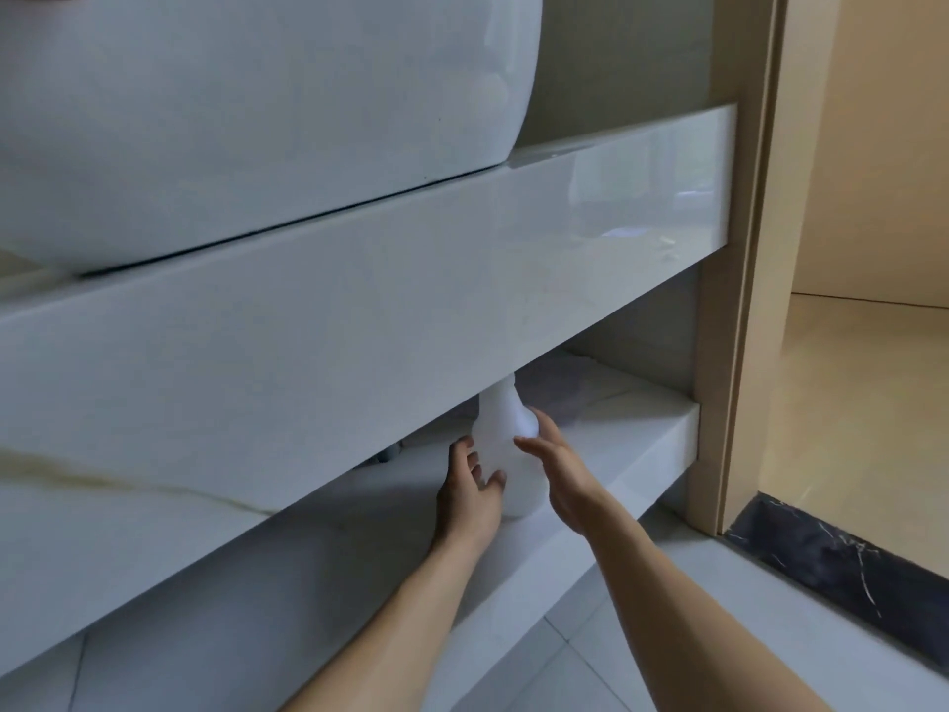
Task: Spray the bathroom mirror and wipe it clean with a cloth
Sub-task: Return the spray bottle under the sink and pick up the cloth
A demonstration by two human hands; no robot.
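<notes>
A white bottle (506, 454) stands upright on the lower shelf (642, 444) under the table (359, 310), its top tucked behind the table's front edge so the spray head, if it has one, is hidden. It sits near the shelf's front, likely stored there out of the way below the basin (231, 120), which sits on the table above and left of the bottle. Both hands reach in low, one each side of the bottle. Left hand (470, 485) sits on the bottle's left flank with fingers curled against it, thumb across the front; looks like a grip forming, contact seems real. Right hand (557, 467) is on the bottle's right side, fingers fairly straight and spread, fingertips at the bulge, palm just beside the body; more a steadying cup than a closed hold. Two hands probably because the gap under the table is tight and the bottle must tilt or slide forward to clear the edge. Mirror and cloth not in view. To the bottle's right, a beige door frame (739, 300) and dark threshold (847, 567). Task judged barely begun: bottle not yet lifted out.
</notes>
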